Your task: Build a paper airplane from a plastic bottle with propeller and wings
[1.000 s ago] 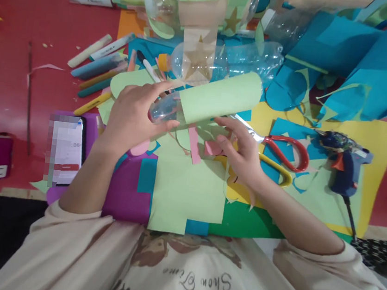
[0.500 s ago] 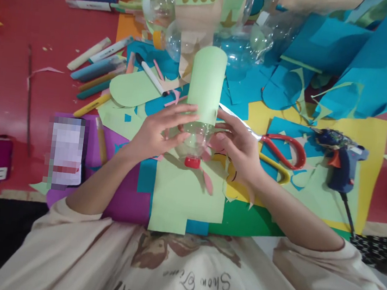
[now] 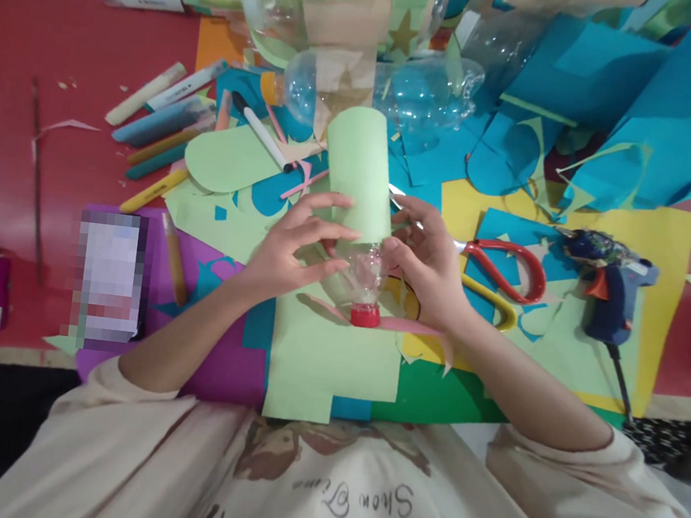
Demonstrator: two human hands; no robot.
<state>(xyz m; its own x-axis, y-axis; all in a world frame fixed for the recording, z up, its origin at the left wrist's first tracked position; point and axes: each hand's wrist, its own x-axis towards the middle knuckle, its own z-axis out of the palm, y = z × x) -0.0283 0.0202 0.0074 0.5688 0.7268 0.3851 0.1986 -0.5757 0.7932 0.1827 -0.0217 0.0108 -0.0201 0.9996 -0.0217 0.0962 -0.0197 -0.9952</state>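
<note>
Paper scraps and sheets litter a red counter [image 3: 5, 96] on every side. At its middle lies the bottle [image 3: 367, 270], red cap [image 3: 365, 316] toward the person, its body wrapped in a green sleeve [image 3: 359, 169]; whether it rests or is lifted is hard to tell. Both grips are half curled and close about it: the left hand [image 3: 294, 245] has fingertips on the sleeve and its thumb by the clear shoulder, the right hand [image 3: 430, 256] a thumb at the sleeve's lower edge, its other fingertips partly hidden. Light, even pressure seems wise, since firm squeezing could crease the paper or skew its edge.

A pink strip [image 3: 404, 325] lies by the cap and might catch. Just beside the right hand, the scissors [image 3: 470, 247] crowd any sideways turn. Farther right sits a glue gun [image 3: 618, 303]; to the left, markers [image 3: 165, 118] and a phone [image 3: 111, 266]. Beyond, an orange-capped bottle [image 3: 427, 94] limits forward room.
</note>
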